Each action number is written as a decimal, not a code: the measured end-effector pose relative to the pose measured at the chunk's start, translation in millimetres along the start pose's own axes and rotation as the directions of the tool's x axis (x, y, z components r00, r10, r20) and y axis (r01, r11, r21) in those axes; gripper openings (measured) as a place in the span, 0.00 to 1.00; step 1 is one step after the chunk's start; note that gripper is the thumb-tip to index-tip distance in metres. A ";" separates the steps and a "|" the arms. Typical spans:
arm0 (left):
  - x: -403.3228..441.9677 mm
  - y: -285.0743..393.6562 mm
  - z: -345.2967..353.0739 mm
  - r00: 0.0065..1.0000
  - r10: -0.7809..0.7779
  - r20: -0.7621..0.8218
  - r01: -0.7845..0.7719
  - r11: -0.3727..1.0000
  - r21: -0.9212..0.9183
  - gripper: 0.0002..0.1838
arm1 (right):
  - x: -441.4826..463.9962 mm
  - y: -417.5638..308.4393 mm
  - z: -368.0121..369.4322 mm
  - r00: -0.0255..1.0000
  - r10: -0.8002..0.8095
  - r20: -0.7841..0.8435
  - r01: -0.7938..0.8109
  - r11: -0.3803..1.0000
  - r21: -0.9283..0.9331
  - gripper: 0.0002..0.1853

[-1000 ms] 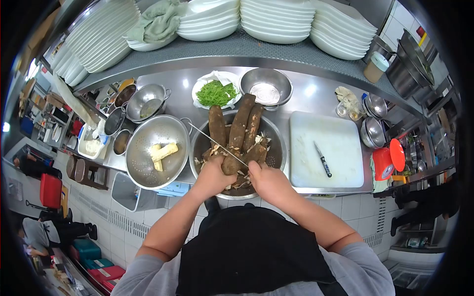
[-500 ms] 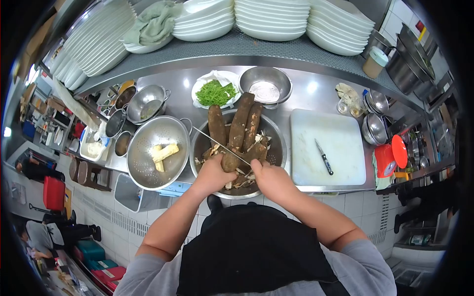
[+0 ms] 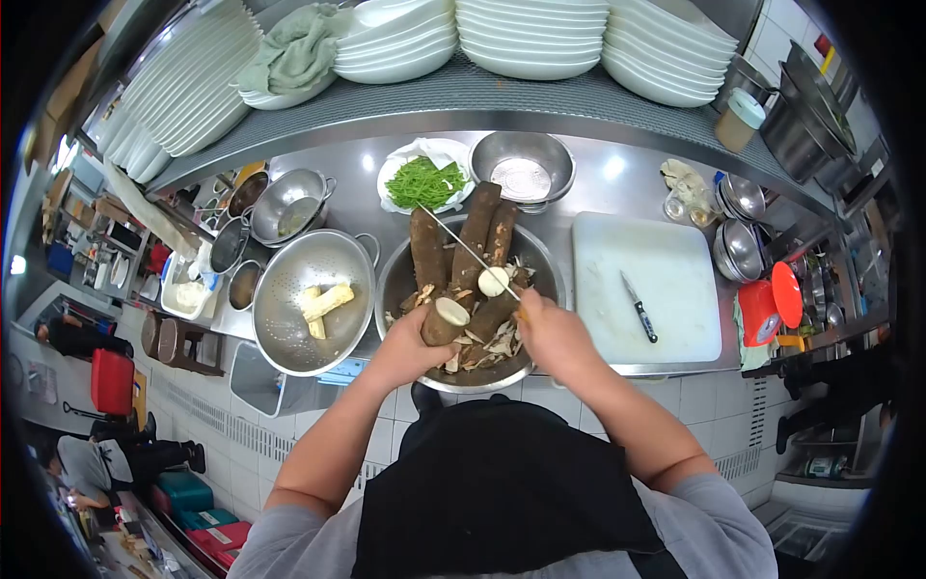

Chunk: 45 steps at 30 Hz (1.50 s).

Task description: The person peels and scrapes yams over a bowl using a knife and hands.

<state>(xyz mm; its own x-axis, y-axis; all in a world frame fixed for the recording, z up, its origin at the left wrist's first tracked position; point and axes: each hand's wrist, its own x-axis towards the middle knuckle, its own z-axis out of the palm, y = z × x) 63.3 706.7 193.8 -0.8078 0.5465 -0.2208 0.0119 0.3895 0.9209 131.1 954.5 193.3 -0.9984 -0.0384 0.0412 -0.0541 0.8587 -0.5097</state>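
My left hand (image 3: 410, 345) is closed around a short brown-skinned root piece (image 3: 444, 328), its pale cut face turned up. In my right hand (image 3: 555, 333) is a long knife (image 3: 470, 253), its blade slanting up and left across the bowl. Beneath both hands stands a large metal bowl (image 3: 553, 280). Inside it, several long brown roots (image 3: 427, 249) lean upward among peel scraps (image 3: 494, 349). Another pale cut face (image 3: 493, 282) shows just under the blade. To the left, a colander (image 3: 275, 333) holds pale yellow peeled pieces (image 3: 326, 304).
A white cutting board (image 3: 675, 261) with a small knife (image 3: 639, 307) lies at right. Behind the bowl are green vegetables (image 3: 424, 183) on a lined plate and a metal basin (image 3: 526, 169). Overhead, a shelf (image 3: 434, 118) carries stacked white plates (image 3: 528, 39). A red scale (image 3: 757, 311) stands far right.
The root under the knife is now in two, with pale cut faces showing. My left hand has tilted the near piece upright; the blade has swung up, and my right hand has moved right.
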 end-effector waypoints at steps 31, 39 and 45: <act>9.8 -45.1 25.1 1.000 -0.001 -0.017 -0.014 0.490 -0.872 0.23 | -54.2 213.3 -14.9 0.901 0.364 -0.236 -0.417 0.877 -0.240 0.21; 7.0 -30.6 19.3 0.993 0.061 -0.105 -0.120 0.645 -0.754 0.28 | -24.0 154.5 -30.6 0.870 0.451 -0.197 -0.348 0.847 0.402 0.11; 11.2 -10.5 25.9 0.969 0.220 -0.114 -0.235 0.674 -0.700 0.35 | -12.5 -35.8 -32.0 0.999 -0.033 0.022 0.027 0.972 0.235 0.11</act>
<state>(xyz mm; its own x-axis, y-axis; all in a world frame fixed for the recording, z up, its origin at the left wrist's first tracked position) 69.5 727.9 173.3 -0.8472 0.5308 0.0250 -0.2148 -0.3852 0.8975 146.0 940.6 238.6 -0.9962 -0.0776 0.0393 -0.0830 0.7130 -0.6963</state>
